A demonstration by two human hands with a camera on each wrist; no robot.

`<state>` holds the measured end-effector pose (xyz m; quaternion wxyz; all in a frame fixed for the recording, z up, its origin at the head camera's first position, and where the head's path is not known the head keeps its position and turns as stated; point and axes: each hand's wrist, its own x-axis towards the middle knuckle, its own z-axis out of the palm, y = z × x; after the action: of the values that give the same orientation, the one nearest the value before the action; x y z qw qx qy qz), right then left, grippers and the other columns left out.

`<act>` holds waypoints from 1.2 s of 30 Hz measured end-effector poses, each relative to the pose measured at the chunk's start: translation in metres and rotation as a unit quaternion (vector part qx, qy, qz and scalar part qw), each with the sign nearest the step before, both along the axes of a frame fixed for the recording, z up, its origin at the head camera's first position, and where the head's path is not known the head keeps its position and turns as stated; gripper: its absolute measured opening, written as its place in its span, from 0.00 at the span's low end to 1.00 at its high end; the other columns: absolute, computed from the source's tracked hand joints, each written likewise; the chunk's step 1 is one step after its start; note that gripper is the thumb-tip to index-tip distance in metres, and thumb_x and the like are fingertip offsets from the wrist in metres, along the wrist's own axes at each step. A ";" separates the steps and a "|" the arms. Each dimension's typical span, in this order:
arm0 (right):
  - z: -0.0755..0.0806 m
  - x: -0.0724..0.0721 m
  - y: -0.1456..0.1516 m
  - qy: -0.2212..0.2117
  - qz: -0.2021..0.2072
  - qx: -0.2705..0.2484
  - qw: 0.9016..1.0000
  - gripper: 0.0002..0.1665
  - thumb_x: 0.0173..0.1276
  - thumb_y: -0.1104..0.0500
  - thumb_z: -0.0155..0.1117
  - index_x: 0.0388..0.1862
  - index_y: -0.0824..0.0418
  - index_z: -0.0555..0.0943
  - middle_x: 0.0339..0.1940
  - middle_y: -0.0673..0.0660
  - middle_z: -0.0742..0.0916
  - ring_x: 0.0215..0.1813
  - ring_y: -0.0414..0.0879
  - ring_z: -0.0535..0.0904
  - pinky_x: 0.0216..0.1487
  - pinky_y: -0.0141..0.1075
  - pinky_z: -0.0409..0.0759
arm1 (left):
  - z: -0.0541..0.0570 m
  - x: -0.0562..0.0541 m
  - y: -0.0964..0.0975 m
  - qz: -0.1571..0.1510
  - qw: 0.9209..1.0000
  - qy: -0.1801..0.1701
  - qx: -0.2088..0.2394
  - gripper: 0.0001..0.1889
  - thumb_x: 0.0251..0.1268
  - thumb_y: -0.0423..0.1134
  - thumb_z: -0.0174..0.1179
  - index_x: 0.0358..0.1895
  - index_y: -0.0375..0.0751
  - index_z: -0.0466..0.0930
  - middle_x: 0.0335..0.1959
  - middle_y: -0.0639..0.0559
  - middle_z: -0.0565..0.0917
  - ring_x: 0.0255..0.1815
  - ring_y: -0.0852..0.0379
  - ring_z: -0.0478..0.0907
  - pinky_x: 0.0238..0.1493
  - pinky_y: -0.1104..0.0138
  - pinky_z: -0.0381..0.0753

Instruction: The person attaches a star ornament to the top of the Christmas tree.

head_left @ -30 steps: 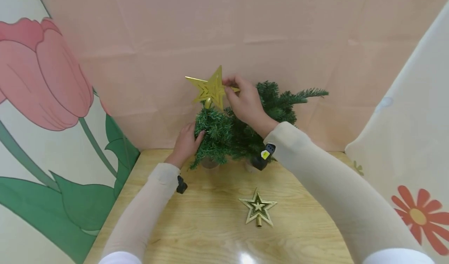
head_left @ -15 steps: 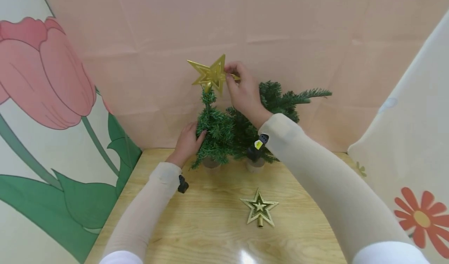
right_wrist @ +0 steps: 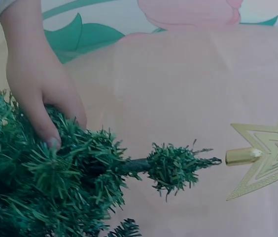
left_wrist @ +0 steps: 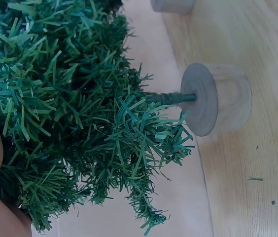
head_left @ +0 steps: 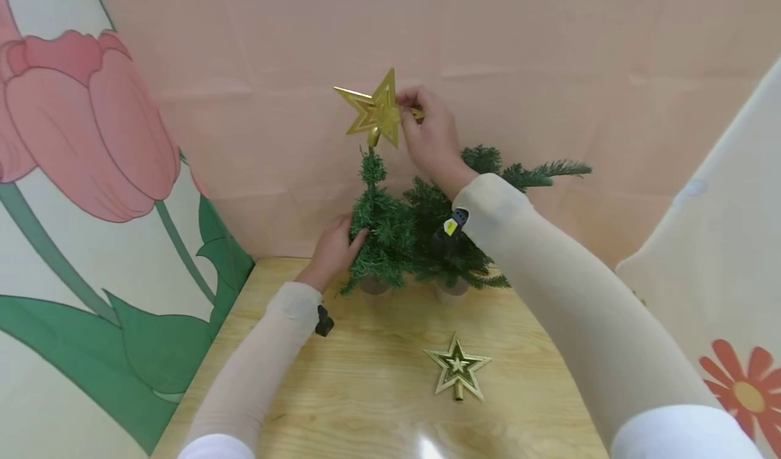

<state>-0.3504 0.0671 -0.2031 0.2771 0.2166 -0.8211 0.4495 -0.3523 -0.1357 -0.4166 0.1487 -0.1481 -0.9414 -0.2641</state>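
My right hand (head_left: 432, 132) pinches one point of a gold star tree topper (head_left: 377, 110) between thumb and fingers. In the right wrist view, the star's hollow socket (right_wrist: 242, 156) is just off the wiry tip (right_wrist: 210, 161) of a small artificial Christmas tree (head_left: 381, 232), with a narrow gap between them. My left hand (head_left: 335, 249) grips that tree's left side, thumb in front and the other fingers partly hidden in the branches. Below the foliage, the left wrist view has the bare trunk standing in a round base (left_wrist: 203, 98).
A second, darker artificial tree (head_left: 482, 157) stands close to the right, one branch sticking out sideways. Another gold star topper (head_left: 457, 367) lies flat on the wooden table (head_left: 354, 391) in front. A pink cloth backdrop (head_left: 518, 38) hangs behind the trees.
My right hand has raised the star upward, and the tree's narrow top has come into view beneath it. My left hand keeps its grip on the tree.
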 end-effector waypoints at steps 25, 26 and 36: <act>-0.001 -0.014 0.000 -0.043 0.000 0.015 0.999 0.15 0.79 0.58 0.49 0.56 0.56 0.79 0.55 0.48 0.82 0.58 0.36 0.75 0.53 0.29 0.74 | 0.004 0.004 0.000 0.006 1.000 -0.020 -0.012 0.37 0.75 0.60 0.44 0.75 0.34 0.57 0.73 0.38 0.62 0.74 0.43 0.57 0.71 0.52 0.59; -0.001 -0.014 0.000 -0.045 0.001 0.020 0.999 0.15 0.79 0.57 0.49 0.57 0.56 0.79 0.55 0.48 0.82 0.58 0.36 0.75 0.54 0.29 0.74 | 0.004 0.004 0.001 0.006 1.000 -0.019 -0.012 0.37 0.75 0.60 0.44 0.75 0.34 0.57 0.73 0.38 0.63 0.74 0.43 0.57 0.71 0.52 0.59; 0.001 -0.015 0.007 -0.049 0.002 0.057 0.997 0.16 0.80 0.56 0.47 0.59 0.54 0.79 0.57 0.48 0.82 0.59 0.38 0.74 0.52 0.32 0.74 | 0.006 0.005 0.006 0.002 1.000 -0.013 -0.011 0.36 0.75 0.58 0.45 0.74 0.35 0.58 0.72 0.39 0.64 0.73 0.44 0.59 0.71 0.53 0.60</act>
<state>-0.3654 0.0737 -0.2019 0.2230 0.2116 -0.8573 0.4130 -0.3473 -0.1294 -0.4105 0.1353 -0.1446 -0.9465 -0.2549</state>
